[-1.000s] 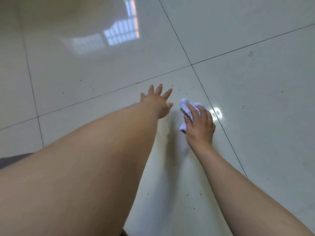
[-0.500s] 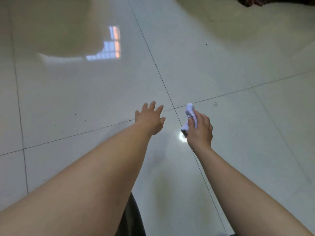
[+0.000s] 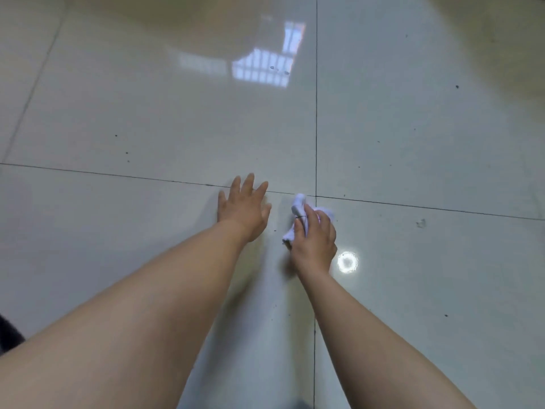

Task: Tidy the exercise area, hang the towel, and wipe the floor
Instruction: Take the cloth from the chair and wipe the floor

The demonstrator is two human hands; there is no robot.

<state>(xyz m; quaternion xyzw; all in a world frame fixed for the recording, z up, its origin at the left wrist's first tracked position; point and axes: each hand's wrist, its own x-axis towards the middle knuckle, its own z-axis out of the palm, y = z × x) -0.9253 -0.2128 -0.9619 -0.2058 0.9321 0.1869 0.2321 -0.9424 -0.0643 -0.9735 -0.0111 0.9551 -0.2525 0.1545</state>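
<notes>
Cloth (image 3: pixel 298 205) in right hand (image 3: pixel 314 243) on floor (image 3: pixel 147 113), just beside left hand (image 3: pixel 243 209)

An indoor room; what kind, the view does not settle. The floor (image 3: pixel 147 113) is laid with large, glossy, pale tiles parted by thin dark joints (image 3: pixel 316 113). Its shine shows a window reflection (image 3: pixel 262 66) with bars and a round light reflection (image 3: pixel 347 262). Small dark specks (image 3: pixel 127 152) dot the tiles.

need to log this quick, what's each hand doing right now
Left hand: open, fingers spread, holding nothing.
Right hand: closed around a white cloth, down on the floor.
</notes>
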